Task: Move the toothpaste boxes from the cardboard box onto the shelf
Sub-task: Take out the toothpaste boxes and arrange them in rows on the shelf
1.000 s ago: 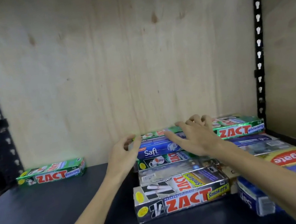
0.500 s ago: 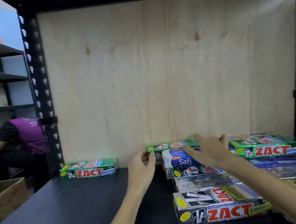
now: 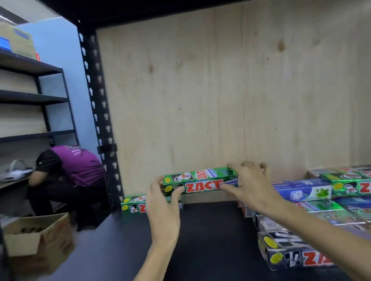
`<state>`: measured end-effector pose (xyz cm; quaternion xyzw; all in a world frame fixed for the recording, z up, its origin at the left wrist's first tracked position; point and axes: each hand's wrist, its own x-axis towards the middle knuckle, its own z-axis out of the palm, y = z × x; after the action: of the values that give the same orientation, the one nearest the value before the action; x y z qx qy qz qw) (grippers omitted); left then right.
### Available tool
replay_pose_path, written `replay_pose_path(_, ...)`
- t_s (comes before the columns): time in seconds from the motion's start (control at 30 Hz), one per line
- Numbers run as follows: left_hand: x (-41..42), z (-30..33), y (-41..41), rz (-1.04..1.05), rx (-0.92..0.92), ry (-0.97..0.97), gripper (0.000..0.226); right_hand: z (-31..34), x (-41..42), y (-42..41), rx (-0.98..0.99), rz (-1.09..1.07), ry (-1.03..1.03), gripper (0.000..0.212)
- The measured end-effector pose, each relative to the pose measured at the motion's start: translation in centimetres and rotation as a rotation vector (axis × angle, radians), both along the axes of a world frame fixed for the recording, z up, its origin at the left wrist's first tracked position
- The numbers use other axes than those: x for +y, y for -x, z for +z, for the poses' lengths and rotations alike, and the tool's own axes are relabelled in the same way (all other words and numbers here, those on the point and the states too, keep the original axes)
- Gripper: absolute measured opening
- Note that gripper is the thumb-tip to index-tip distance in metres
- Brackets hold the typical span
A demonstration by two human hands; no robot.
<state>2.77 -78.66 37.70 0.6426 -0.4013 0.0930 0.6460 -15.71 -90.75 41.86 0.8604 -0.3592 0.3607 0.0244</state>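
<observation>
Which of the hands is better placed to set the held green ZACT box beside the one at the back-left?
Left. The left hand grips the held ZACT box at the end nearest the back-left ZACT box; the right hand holds the far end.

"ZACT" on green boxes (image 3: 199,181), perhaps "Whitening" beside it

Dark shelf with toothpaste boxes along its back and right side

The dark shelf (image 3: 214,244) carried one green toothpaste box (image 3: 133,204) at its back left corner against the plywood wall. A pile of toothpaste boxes (image 3: 334,209) filled the right side, with a silver and black box (image 3: 290,253) lying at the pile's near edge.
</observation>
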Motion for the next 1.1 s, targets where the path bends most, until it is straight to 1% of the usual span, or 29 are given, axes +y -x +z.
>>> replay_pose_path(0.1, 3.4, -0.8, -4.1, 0.063, -0.058, -0.116, 0.043, -0.1, 2.6, -3.0, 0.033, 0.051, 0.014, 0.041)
replay_pose_path(0.17, 5.7, -1.3, -6.2, 0.093, -0.083, -0.195, 0.030, -0.8, 4.0, -4.9, 0.091, 0.092, -0.005, 0.036)
replay_pose_path(0.2, 6.7, -1.4, -7.1, 0.104, -0.099, -0.231, 0.026, -1.2, 4.6, -5.8, 0.118, 0.113, -0.023, 0.036)
replay_pose_path(0.3, 8.2, -1.6, -9.9, 0.137, -0.151, -0.423, 0.034, -2.9, 5.8, -8.4, 0.172, 0.161, -0.098, 0.043)
replay_pose_path(0.37, 8.5, -1.7, -11.4, 0.140, -0.146, -0.531, 0.036, -3.6, 6.1, -9.9, 0.174, 0.188, -0.170, 0.049)
replay_pose_path(0.4, 8.4, -1.8, -11.9, 0.133, -0.123, -0.548, 0.038, -3.8, 6.1, -10.5, 0.161, 0.195, -0.192, 0.050)
replay_pose_path(0.5, 7.6, -2.1, -13.1, 0.124, -0.114, -0.565, 0.047, -4.6, 5.5, -11.9, 0.097, 0.197, -0.213, 0.051)
replay_pose_path(0.6, 6.8, -2.2, -13.7, 0.109, -0.118, -0.608, 0.052, -5.8, 4.7, -12.6, 0.012, 0.216, -0.236, 0.057)
replay_pose_path(0.67, 6.3, -1.9, -14.1, 0.093, -0.108, -0.610, 0.054, -6.7, 4.2, -12.9, -0.022, 0.209, -0.248, 0.053)
replay_pose_path(0.87, 6.0, -2.0, -15.6, 0.025, 0.008, -0.523, 0.074, -7.9, 2.9, -13.5, -0.001, 0.167, -0.268, 0.053)
replay_pose_path(1.1, 6.2, -2.6, -15.8, 0.020, 0.059, -0.485, 0.080, -7.8, 3.2, -13.4, 0.000, 0.186, -0.276, 0.053)
